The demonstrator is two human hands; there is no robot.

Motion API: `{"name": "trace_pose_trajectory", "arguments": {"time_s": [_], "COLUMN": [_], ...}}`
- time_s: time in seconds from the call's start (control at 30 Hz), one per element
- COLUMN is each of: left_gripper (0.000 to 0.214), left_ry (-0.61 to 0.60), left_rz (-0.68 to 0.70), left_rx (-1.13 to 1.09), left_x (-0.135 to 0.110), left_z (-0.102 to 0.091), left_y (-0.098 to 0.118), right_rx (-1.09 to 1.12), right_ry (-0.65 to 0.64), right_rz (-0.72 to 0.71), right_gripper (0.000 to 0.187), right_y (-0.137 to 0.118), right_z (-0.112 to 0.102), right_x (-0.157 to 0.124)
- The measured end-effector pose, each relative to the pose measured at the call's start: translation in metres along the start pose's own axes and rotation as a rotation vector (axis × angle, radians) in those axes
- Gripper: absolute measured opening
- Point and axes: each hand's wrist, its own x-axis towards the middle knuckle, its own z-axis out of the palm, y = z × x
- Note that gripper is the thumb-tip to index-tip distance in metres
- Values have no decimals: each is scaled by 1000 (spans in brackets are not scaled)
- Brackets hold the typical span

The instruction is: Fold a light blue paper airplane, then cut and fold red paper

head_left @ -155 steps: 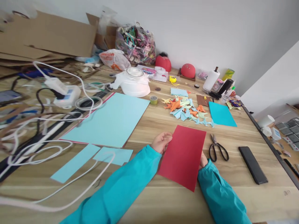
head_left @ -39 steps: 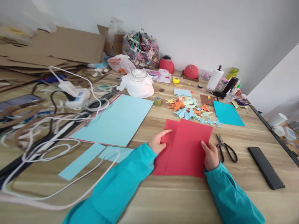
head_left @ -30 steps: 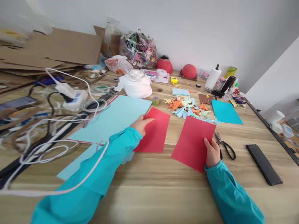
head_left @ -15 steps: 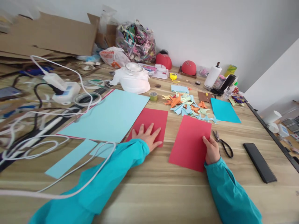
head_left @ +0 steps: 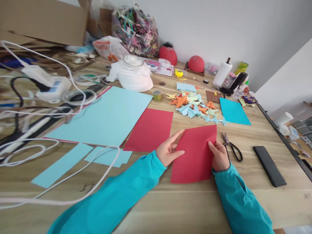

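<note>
A red paper sheet (head_left: 195,154) lies on the wooden table (head_left: 170,204) in front of me. My left hand (head_left: 168,151) pinches its left edge, forefinger stretched along the paper. My right hand (head_left: 219,156) grips its right edge with the thumb on top. A second red sheet (head_left: 149,130) lies flat to the left, untouched, its corner tucked against the large light blue sheet (head_left: 102,117).
Black scissors (head_left: 231,148) and a black phone (head_left: 268,165) lie right of the sheet. Folded paper figures (head_left: 195,109) and a teal sheet (head_left: 234,112) sit behind. Light blue strips (head_left: 63,164), white cables (head_left: 60,182), a power strip (head_left: 48,87), a white appliance (head_left: 131,74) and cardboard (head_left: 44,19) crowd the left.
The single red sheet was split into two. My left hand laid one piece to the left, pressed it flat, then came back to the left edge of the piece in my right hand.
</note>
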Motion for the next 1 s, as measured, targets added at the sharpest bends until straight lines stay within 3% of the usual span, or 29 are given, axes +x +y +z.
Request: {"name": "trace_pose_trajectory", "arguments": {"time_s": [0.1,0.17,0.27,0.47,0.53,0.63,0.8,1.0], "left_gripper": [67,57,47,30,30,33,39,39], "left_ry": [99,55,-55,-96,-117,-83,123,104], "left_rz": [-45,-55,39,140,118,90,50,27], "left_rx": [-49,-61,22,213,187,95,-14,1], "left_x": [3,4,3,-6,-6,-2,7,5], "left_z": [-14,-20,-20,-12,-14,-20,-28,-24], "left_y": [-10,-12,-10,3,5,3,-3,-1], "right_rx": [12,24,15,-28,-86,-104,21,-198], "right_ry": [-12,0,23,17,-19,-41,-136,-172], "right_rz": [19,34,7,-9,37,84,137,-38], "right_gripper": [21,23,29,72,63,33,29,43], "right_y": [0,0,3,7,7,5,1,7], "right_z": [0,1,2,-1,-4,-6,-4,-2], "right_x": [0,1,3,4,4,5,4,1]}}
